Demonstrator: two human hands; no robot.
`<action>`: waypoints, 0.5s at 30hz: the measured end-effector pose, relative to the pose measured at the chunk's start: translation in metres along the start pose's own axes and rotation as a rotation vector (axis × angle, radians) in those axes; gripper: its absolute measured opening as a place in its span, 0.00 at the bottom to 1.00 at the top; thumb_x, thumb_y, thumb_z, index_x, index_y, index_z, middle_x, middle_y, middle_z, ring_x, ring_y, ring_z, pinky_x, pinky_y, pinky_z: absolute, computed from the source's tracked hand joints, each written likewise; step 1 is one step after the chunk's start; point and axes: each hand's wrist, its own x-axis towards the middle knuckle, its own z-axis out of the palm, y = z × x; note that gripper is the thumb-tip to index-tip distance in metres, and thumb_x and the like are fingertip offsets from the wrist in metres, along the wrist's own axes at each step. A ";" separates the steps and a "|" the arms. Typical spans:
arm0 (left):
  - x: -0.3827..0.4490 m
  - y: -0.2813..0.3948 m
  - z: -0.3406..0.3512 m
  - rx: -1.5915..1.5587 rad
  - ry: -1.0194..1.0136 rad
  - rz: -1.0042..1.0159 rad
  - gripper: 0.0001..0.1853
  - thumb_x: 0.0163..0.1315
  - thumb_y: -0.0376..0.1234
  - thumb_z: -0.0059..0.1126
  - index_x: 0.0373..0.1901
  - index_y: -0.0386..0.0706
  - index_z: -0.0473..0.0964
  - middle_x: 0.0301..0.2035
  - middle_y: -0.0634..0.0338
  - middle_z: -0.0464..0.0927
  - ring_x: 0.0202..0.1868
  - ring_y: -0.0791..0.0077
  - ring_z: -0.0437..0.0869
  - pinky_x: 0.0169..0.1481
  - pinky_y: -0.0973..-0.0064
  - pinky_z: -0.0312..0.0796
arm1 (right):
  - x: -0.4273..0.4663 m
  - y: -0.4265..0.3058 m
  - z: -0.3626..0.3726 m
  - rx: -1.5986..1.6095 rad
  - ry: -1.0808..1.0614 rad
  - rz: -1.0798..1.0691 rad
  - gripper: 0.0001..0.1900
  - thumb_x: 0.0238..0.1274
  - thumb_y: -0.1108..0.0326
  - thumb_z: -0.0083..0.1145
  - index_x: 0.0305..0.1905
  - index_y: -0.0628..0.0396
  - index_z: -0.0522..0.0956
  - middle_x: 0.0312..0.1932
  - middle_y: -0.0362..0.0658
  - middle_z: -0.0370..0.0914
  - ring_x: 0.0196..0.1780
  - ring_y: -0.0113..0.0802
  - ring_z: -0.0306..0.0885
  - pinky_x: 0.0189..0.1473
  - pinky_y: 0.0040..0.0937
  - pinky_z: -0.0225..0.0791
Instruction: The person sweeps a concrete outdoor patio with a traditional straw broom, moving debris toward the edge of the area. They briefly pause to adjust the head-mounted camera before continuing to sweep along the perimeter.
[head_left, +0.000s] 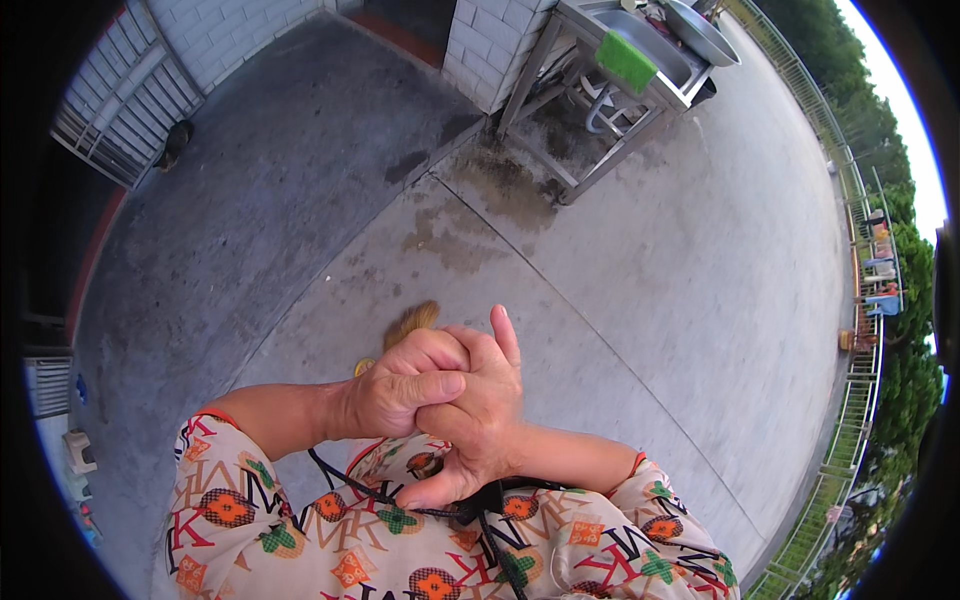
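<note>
My left hand (411, 384) is closed around some fingers of my right hand (487, 394), its thumb lying across them. One finger of the right hand points up, apart from the rest. The right thumb sticks out toward the chest, and the other right fingers are partly hidden by the left hand. No object shows in either hand. Both hands are held in front of a patterned shirt (352, 566). A black cord (349, 480) runs across the shirt below them. Beyond the left hand, straw-coloured bristles (411, 322) show near the concrete floor (675, 262).
Ahead stands a metal-framed sink (664, 56) with a green cloth (626, 60) and a metal basin (701, 34). A barred gate (124, 90) is at the upper left, near a dark animal-like shape (176, 142). Plastic stools (79, 450) stand left. A railing (855, 390) borders the right.
</note>
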 end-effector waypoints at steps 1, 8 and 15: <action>0.003 0.006 0.001 0.003 -0.076 0.012 0.17 0.52 0.38 0.42 0.31 0.31 0.70 0.35 0.54 0.71 0.44 0.69 0.69 0.53 0.73 0.58 | 0.007 -0.007 -0.007 -0.011 0.073 -0.004 0.31 0.33 0.35 0.47 0.10 0.59 0.67 0.18 0.52 0.66 0.32 0.54 0.67 0.52 0.59 0.39; 0.008 0.032 0.025 0.078 -0.472 0.026 0.17 0.56 0.38 0.38 0.28 0.32 0.70 0.38 0.52 0.69 0.46 0.71 0.67 0.53 0.71 0.57 | 0.039 -0.020 0.019 -0.399 0.930 -0.286 0.24 0.44 0.49 0.42 0.08 0.56 0.55 0.14 0.52 0.63 0.22 0.49 0.66 0.43 0.55 0.56; 0.014 0.026 0.038 0.249 -0.268 0.171 0.19 0.57 0.42 0.36 0.28 0.33 0.70 0.33 0.56 0.70 0.39 0.75 0.68 0.45 0.75 0.60 | 0.024 -0.024 -0.009 -0.256 0.701 -0.366 0.23 0.43 0.47 0.46 0.12 0.56 0.62 0.16 0.49 0.66 0.33 0.49 0.67 0.49 0.56 0.44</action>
